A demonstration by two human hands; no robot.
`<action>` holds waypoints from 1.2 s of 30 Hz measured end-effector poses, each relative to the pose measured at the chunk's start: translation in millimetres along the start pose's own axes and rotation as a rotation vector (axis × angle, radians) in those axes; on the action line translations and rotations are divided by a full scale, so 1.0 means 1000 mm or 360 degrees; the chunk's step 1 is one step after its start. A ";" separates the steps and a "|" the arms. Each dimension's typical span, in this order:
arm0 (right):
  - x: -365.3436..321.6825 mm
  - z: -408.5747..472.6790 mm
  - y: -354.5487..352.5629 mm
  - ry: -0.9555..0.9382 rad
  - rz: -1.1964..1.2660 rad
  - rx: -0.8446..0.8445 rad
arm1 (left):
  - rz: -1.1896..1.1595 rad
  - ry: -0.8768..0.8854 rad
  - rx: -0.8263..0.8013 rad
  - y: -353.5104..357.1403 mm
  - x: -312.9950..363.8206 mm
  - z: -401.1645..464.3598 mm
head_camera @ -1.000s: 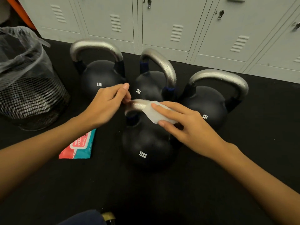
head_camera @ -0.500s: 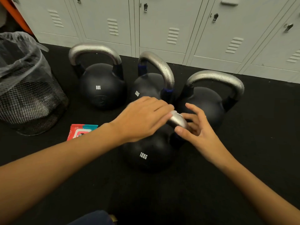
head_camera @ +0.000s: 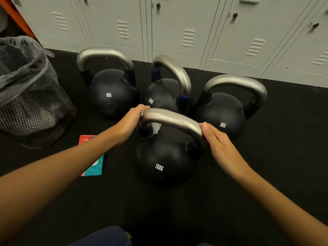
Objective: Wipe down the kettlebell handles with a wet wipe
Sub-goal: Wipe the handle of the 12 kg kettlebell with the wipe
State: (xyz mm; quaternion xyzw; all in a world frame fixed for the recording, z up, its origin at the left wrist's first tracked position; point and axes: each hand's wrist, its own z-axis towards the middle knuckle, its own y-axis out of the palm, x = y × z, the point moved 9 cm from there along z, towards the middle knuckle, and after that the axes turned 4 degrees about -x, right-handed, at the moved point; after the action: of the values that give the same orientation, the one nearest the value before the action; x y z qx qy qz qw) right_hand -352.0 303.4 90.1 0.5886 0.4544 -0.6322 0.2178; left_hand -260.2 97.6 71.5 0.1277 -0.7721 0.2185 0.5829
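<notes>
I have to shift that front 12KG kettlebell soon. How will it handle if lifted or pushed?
The kettlebell is probably heavy for its size, being marked 12KG. Its handle looks beaded with wet, so perhaps slippery. Its round body may rock if pushed.

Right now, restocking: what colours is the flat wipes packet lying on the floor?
Red and teal flat wipes packet, partly behind the forearm; head view.
</notes>
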 end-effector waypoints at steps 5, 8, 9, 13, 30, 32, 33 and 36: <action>-0.001 -0.001 0.000 -0.0005 0.0037 0.0016 | 0.0111 0.0157 -0.0162 0.010 0.023 0.001; 0.000 0.000 0.001 -0.0014 0.0041 0.0030 | -0.0044 0.0210 -0.0081 0.012 0.020 -0.003; 0.000 0.000 0.001 -0.0021 0.0045 0.0034 | -0.0149 0.0184 -0.0002 0.008 0.010 -0.003; 0.001 0.001 0.002 -0.0030 0.0070 0.0055 | -0.0653 -0.0147 0.0299 -0.001 -0.042 -0.004; 0.004 0.000 0.004 -0.0006 0.0120 0.0051 | -0.0562 -0.0200 0.0231 0.000 -0.032 0.007; 0.003 -0.001 0.003 -0.0015 0.0121 0.0044 | -0.0550 -0.0248 0.0180 0.003 -0.034 0.005; 0.003 -0.001 0.003 -0.0013 0.0119 0.0044 | -0.0556 -0.0241 0.0174 0.004 -0.033 0.005; 0.002 -0.001 0.003 -0.0021 0.0115 0.0054 | -0.0530 -0.0074 0.0173 0.002 -0.018 0.004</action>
State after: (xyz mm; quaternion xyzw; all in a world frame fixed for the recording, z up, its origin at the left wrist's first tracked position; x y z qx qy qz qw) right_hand -349.8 303.3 87.6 0.6040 0.4206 -0.6354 0.2334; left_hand -259.3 96.5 52.9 0.2903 -0.7406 0.1574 0.5853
